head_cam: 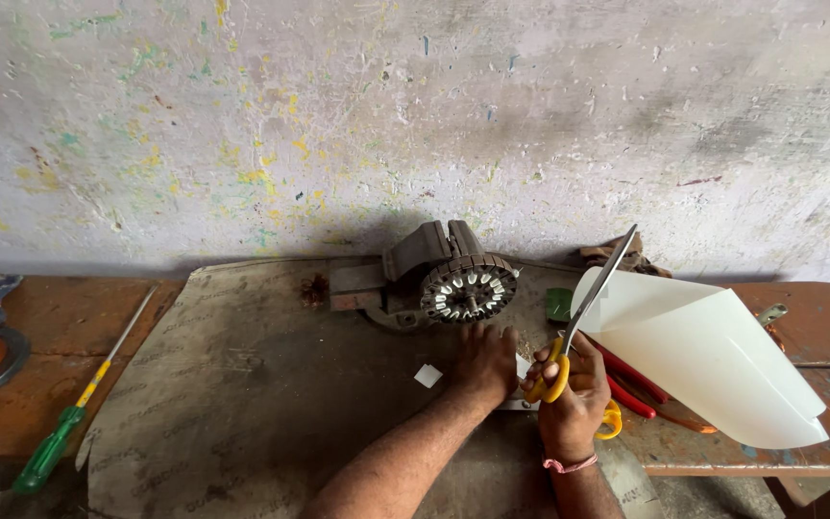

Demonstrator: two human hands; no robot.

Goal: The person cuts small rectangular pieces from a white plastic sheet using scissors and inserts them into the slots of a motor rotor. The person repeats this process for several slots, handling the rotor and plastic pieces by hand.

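Right hand (571,399): clamped on yellow-handled scissors (583,322), blades raised.
Left hand (485,360): flat, fingers together, near bench's back edge.
White sheet (713,360): just right of scissors.

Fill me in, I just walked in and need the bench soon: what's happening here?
A person is at a workbench. Their right hand grips yellow-handled scissors, blades up against a curled white sheet. Their left hand presses flat on the grey mat, just in front of a motor core. A green screwdriver lies off to the left.
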